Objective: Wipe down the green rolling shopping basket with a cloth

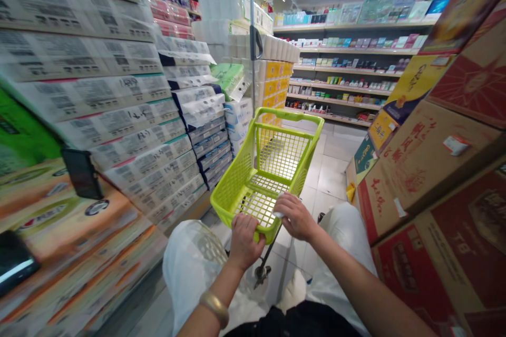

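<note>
A lime-green plastic shopping basket (237, 184) on wheels stands in the aisle right in front of me, with nothing inside it. My left hand (244, 239) is closed around the near rim of the basket. My right hand (295, 216) rests on the same rim a little to the right, fingers curled over a small white item (278, 214) that I cannot make out. A gold bangle (214, 306) sits on my left wrist. My knees in white trousers (190, 263) show on both sides of the basket.
Stacked packs of tissue paper (130, 131) fill the shelving on the left. Red and brown cardboard cartons (430, 179) are piled on the right. Shelves of small products (348, 71) line the back wall. The tiled floor (332, 168) runs ahead.
</note>
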